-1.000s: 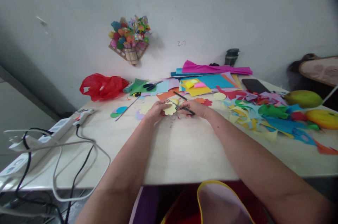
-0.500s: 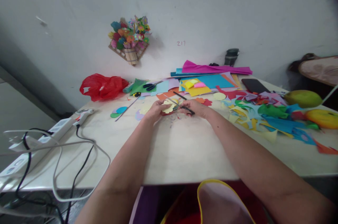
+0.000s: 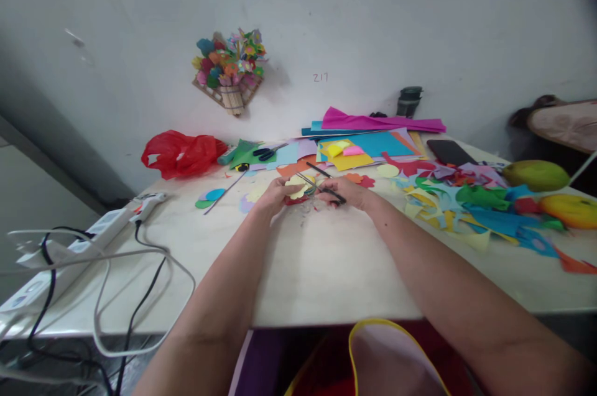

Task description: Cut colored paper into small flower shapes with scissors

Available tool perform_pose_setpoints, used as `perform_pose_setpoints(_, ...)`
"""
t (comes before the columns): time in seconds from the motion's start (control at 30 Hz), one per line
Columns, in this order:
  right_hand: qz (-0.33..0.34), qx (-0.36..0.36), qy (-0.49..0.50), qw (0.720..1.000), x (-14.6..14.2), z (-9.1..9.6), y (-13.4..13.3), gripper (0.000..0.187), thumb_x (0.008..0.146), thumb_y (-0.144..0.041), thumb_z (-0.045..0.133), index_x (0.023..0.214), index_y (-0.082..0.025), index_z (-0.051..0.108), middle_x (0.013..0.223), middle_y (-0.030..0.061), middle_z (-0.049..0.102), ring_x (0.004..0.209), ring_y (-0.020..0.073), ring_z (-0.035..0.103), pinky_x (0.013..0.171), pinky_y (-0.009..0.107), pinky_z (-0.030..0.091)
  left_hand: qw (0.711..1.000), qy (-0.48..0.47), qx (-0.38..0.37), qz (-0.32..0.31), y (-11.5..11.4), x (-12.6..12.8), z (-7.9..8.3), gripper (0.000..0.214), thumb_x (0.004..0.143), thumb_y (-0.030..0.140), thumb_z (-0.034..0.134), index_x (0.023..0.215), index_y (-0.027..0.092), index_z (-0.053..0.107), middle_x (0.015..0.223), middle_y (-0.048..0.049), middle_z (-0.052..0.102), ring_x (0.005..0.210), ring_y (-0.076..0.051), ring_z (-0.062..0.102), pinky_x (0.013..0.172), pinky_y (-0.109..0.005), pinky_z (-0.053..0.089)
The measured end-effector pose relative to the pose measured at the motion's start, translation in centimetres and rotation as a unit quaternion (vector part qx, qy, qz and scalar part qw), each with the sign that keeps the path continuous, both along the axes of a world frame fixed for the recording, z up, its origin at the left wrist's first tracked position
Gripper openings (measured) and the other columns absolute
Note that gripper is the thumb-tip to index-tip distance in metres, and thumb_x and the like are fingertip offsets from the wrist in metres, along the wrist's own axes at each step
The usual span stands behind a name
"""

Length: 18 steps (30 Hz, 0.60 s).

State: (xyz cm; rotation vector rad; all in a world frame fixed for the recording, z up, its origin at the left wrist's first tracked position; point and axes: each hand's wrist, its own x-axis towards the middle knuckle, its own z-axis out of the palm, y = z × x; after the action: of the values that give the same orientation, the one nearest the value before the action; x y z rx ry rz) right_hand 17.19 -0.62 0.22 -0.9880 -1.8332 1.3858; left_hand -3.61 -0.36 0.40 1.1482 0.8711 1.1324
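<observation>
Two hands meet at the middle of the table (image 3: pixel 326 271), toward its far side. Layout, left to right:

- Power strip (image 3: pixel 100 225): at the left edge.
- Red bag (image 3: pixel 180 153): far left, against the wall. A bouquet (image 3: pixel 231 66) hangs on the wall above and to its right.
- Spare scissors (image 3: pixel 265 151): flat on green paper, beyond the hands.
- Left hand (image 3: pixel 275 194): closed, fingertips pinching the left side of the pale yellow flower (image 3: pixel 297 188). The flower is held just over a red cutout (image 3: pixel 293 201).
- Scissors (image 3: pixel 321 188): in the right hand, blades parted, touching the flower's right edge.
- Right hand (image 3: pixel 349 192): closed on the scissor handles.
- Sheets (image 3: pixel 373 142), phone (image 3: pixel 450 151), scraps (image 3: pixel 466 203) and two mangoes (image 3: pixel 536 174): far right and right, well apart from the hands.

Risks, as judged from this position:

1. The left fingertips lie close to the open blades. A closing cut that runs long could nick them.
2. The flower is gripped on one side only. The thin paper could fold or twist between the blades and tear instead of cutting clean.
3. The red cutout sits directly beneath. A low blade could catch it as well.

Orientation: the long axis of the scissors runs diagonally, from the handles at near right to the tips at far left. The tips point toward the left hand and the wall. The flower lies roughly flat, face up, slightly tilted toward the camera.
</observation>
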Motion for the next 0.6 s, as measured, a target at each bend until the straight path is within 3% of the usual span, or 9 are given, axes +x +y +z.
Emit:
perform_pose_setpoints(0.23,0.015,0.009,-0.025,1.000,0.22,-0.24,0.26,0.027,0.072,-0.037,0.076,0.081,-0.015,0.064,0.056,-0.0047,0.054,0.045,0.0068,0.049,0.043,0.019,0.040,0.998,0.023,-0.011,-0.055,-0.45,-0.19,0.19,0.039,0.052,0.028,0.086,0.082,0.010,0.068,0.071,-0.0072,0.069,0.059,-0.016,0.064,0.063,-0.030,0.054)
perform_pose_setpoints(0.37,0.023,0.006,-0.028,0.999,0.23,-0.20,0.19,0.024,0.073,-0.036,0.074,0.078,-0.015,0.062,0.054,-0.0041,0.055,0.045,0.0069,0.049,0.042,0.018,0.039,0.999,0.028,0.006,-0.037,-0.42,-0.18,0.14,0.033,0.052,0.025,0.085,0.074,0.010,0.065,0.058,-0.0004,0.059,0.047,-0.009,0.052,0.062,-0.030,0.053)
perform_pose_setpoints(0.6,0.016,0.005,-0.036,0.999,0.19,0.04,0.10,0.025,0.071,-0.035,0.075,0.077,-0.014,0.063,0.053,-0.0040,0.055,0.044,0.0069,0.049,0.041,0.018,0.039,0.998,0.041,0.003,-0.043,-0.42,-0.28,0.15,0.028,0.053,0.024,0.083,0.062,0.012,0.059,0.048,0.0038,0.046,0.045,-0.007,0.042,0.065,-0.033,0.053)
